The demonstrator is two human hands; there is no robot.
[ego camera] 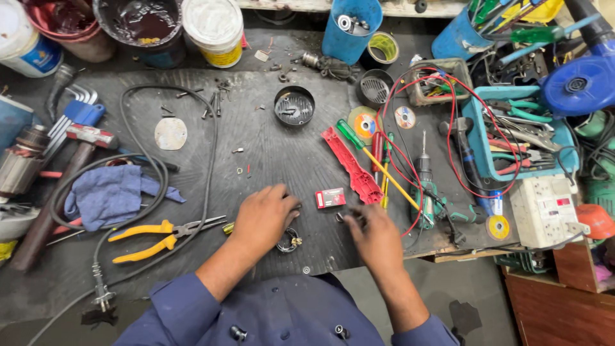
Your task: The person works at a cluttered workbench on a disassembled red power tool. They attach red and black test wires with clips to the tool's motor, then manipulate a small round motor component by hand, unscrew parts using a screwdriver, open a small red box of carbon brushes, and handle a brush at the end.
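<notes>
Small round wire-wound part (289,241) on black rubber mat (269,147), worked by two hands.

Left hand (264,216) is laid clenched over the part; right hand (373,238) pinches a small dark metal piece (349,218), best gripped at the fingertips, low over the mat. Beyond: yellow-handled pliers (160,237), soft blue rag (106,195), red ribbed plastic cover (352,165), black round cap (294,106).

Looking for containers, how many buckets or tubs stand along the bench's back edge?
3: a red tub at left, a dark bucket beside it, a white bucket next. More may be out of frame.
</notes>
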